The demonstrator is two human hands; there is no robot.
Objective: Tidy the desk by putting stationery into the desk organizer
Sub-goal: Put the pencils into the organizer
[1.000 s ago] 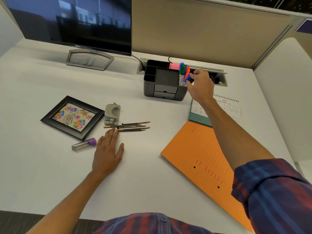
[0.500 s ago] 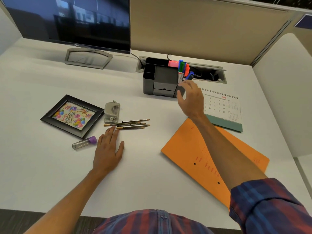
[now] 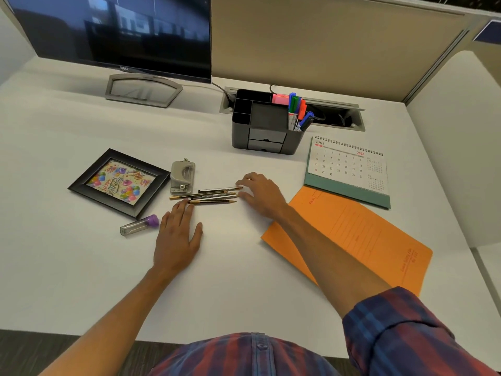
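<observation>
We've got our right hand [image 3: 261,195] at the sharpened tips of the slim pencils [image 3: 208,196], which lie loosely bundled on the smooth white desk [image 3: 67,267] w/ gold end caps pointing left. Fingers spread, touching the tips, nothing gripped. Left hand [image 3: 177,237] lies flat, palm down, fingertips by the nearest pencil. Boxy dark plastic organizer [image 3: 267,123] sits far centre-right, markers [image 3: 298,112] upright in its right compartment. Matte grey metal hole punch [image 3: 182,177] just left of the pencils; clear lead tube [image 3: 138,225] w/ purple cap nearer us.
</observation>
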